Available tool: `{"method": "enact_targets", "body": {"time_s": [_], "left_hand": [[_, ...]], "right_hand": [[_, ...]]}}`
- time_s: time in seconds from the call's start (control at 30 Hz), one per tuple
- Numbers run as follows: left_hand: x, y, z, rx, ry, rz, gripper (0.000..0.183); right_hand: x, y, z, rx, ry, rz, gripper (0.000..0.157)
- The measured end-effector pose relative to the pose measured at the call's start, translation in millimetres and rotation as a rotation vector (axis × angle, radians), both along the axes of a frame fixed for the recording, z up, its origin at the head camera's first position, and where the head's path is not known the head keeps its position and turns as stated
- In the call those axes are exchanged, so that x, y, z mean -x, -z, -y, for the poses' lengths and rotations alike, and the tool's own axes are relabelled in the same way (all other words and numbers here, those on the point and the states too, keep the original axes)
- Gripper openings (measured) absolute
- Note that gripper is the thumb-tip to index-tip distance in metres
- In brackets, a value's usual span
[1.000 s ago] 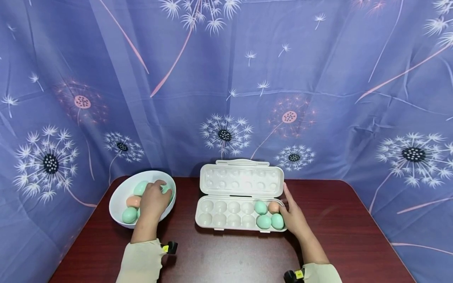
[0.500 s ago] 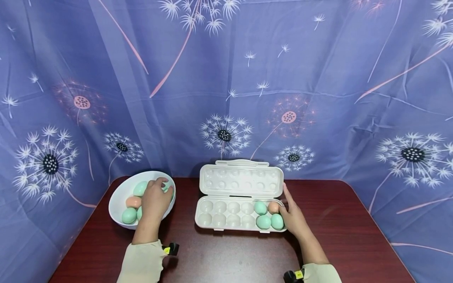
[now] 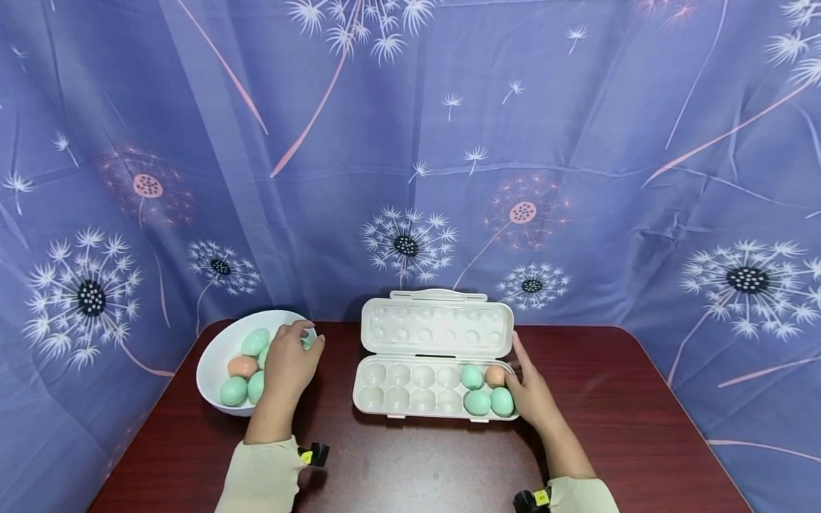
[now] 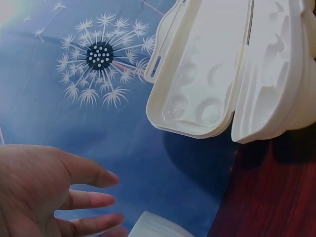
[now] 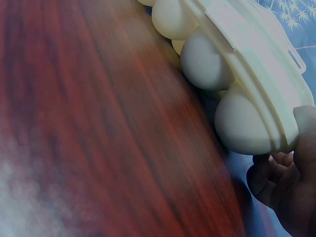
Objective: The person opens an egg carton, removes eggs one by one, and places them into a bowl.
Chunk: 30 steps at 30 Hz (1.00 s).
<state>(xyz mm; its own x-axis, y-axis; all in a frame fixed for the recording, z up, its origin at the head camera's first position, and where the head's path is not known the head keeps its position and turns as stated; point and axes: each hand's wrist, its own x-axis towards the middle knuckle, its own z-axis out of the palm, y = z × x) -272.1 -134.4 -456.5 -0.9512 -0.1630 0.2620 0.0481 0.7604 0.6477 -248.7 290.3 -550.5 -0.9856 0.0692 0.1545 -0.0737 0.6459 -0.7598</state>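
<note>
At the right end of an open white egg carton [image 3: 410,417], my right hand [image 3: 534,399] grips the edge. The right wrist view shows its thumb over the rim and the fingers curled below. Several eggs fill the carton's right end: green ones such as this egg [image 3: 477,402] and one orange egg [image 3: 495,376]. My left hand [image 3: 291,360] is over the right side of the white bowl [image 3: 212,363], fingers spread. In the left wrist view its fingers [image 4: 91,200] are fairly straight, with no egg between them. A green egg [image 3: 308,338] shows between finger and thumb in the head view.
Green eggs [image 3: 256,342] and an orange egg [image 3: 241,367] lie in the bowl. The carton's lid [image 3: 438,328] leans back toward the blue dandelion curtain [image 3: 321,235]. A dark red wooden table [image 3: 410,470] carries everything.
My left hand has shifted right over the bowl, uncovering more green eggs to its left. The right hand and the carton have stayed in place.
</note>
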Motion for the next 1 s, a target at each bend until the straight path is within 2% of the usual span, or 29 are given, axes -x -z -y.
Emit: {"method": "enact_targets", "body": {"time_s": [0.4,0.63,1.0], "left_hand": [[-2.3,-2.3,-8.4,-0.025,0.034,-0.002,0.039],[-0.5,0.0,-17.5,-0.016,0.071,-0.026,0.039],[-5.1,-2.4,-27.6,-0.006,0.108,-0.046,0.038]], "right_hand": [[-0.2,0.8,-2.1,-0.013,-0.005,-0.005,0.077],[0.4,1.2,-2.5,-0.019,-0.003,-0.004,0.078],[-0.3,-0.1,-1.4,-0.018,-0.004,0.003,0.08]]}}
